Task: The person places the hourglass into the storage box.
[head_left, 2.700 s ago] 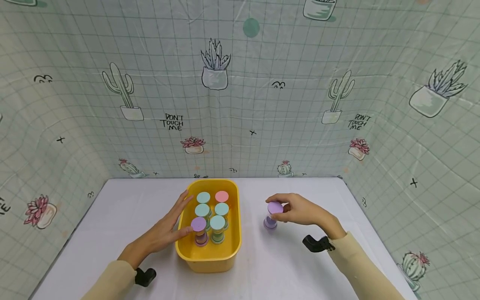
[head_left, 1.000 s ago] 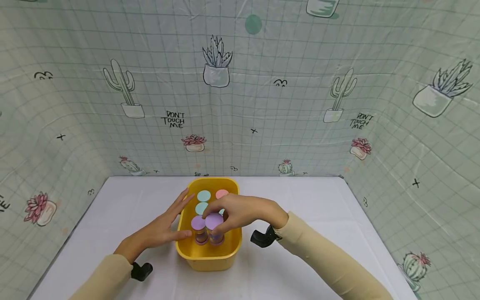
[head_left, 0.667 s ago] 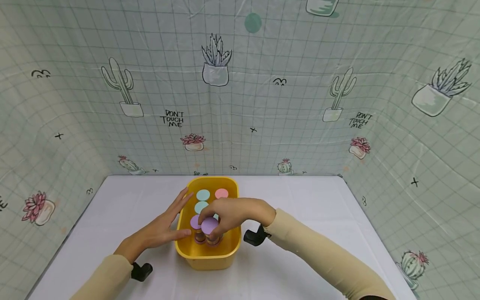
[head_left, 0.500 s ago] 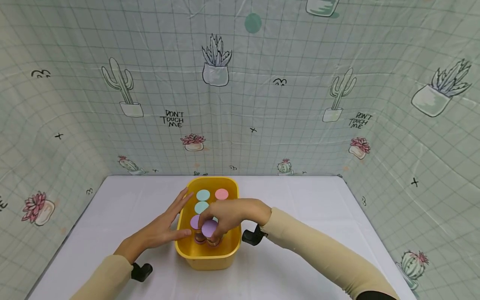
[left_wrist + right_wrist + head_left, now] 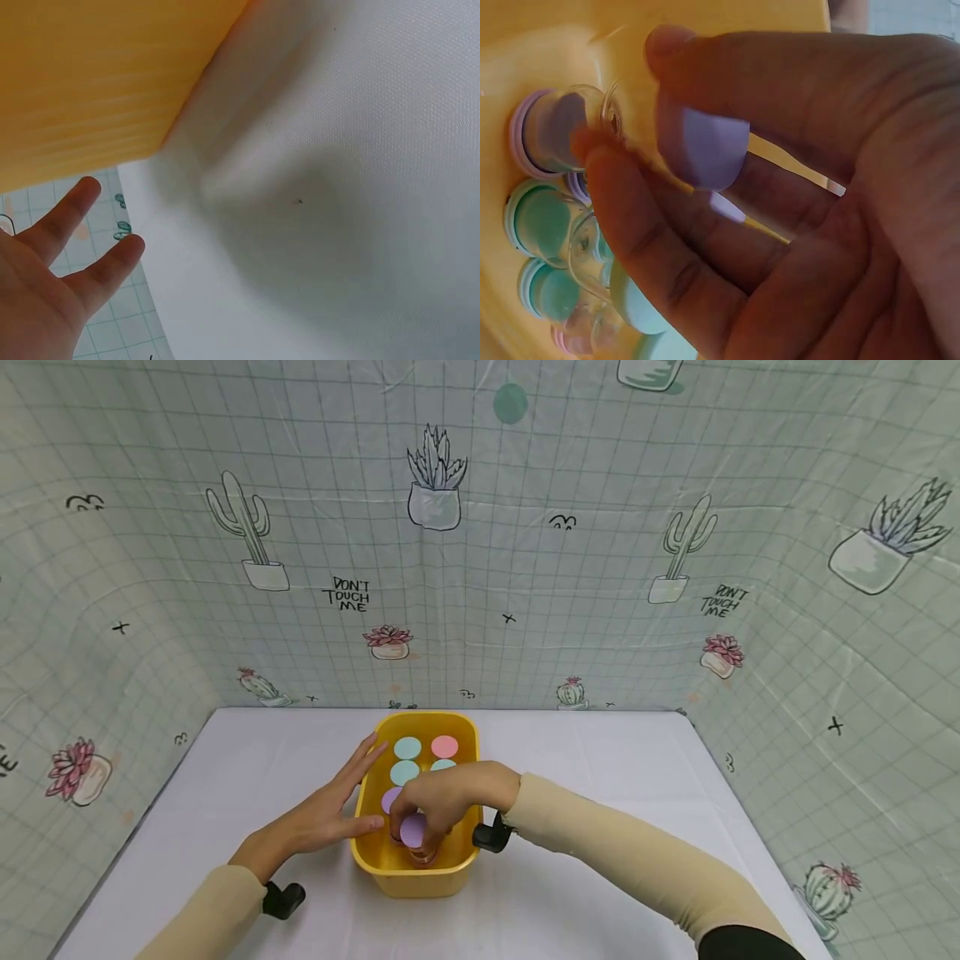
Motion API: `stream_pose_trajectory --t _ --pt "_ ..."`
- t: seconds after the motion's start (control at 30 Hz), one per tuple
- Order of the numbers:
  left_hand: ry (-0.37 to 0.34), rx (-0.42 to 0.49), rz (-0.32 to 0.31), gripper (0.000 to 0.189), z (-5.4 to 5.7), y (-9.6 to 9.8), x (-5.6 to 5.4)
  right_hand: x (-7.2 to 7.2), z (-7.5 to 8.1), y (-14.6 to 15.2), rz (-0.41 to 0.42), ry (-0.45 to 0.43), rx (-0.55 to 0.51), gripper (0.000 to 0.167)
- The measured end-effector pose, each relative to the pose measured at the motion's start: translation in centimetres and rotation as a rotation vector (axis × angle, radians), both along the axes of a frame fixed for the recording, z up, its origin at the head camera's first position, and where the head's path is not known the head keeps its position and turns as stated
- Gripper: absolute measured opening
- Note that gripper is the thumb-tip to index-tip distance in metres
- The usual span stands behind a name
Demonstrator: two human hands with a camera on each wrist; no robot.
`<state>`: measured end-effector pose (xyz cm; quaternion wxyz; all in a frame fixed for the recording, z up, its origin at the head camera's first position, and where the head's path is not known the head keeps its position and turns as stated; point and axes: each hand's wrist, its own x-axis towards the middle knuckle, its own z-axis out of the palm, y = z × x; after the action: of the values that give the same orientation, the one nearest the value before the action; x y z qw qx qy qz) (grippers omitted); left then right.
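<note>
In the head view my right hand (image 5: 442,797) reaches down into a yellow bin (image 5: 420,885), its fingers and thumb around a purple-capped sand timer (image 5: 412,831). The right wrist view shows that timer's purple cap (image 5: 705,142) between thumb and fingers. Just behind it stands another purple sand timer (image 5: 391,799), partly covered by the hand. My left hand (image 5: 318,818) lies spread along the bin's left side, long fingers at the outer wall and thumb over the rim. In the left wrist view two straight fingers (image 5: 105,274) show beside the bin's wall.
Farther back in the bin stand mint sand timers (image 5: 407,748) and a pink one (image 5: 445,747), all upright. My right hand hides others. The white table (image 5: 585,860) ends at a patterned cloth backdrop (image 5: 510,660).
My right hand has brought the purple sand timer from the table on the right into the bin, then lowered it toward the near end. The left hand has stayed at the bin's side.
</note>
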<state>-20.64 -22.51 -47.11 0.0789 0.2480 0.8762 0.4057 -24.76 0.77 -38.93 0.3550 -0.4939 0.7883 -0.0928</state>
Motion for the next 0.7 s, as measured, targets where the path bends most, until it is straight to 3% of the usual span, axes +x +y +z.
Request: stream_pose_trajectory --t 0.7 --pt "-0.030 -0.015 0.009 0.098 0.31 0.07 -0.19 0.24 -0.57 -0.42 -0.107 -0.054 0.086 0.023"
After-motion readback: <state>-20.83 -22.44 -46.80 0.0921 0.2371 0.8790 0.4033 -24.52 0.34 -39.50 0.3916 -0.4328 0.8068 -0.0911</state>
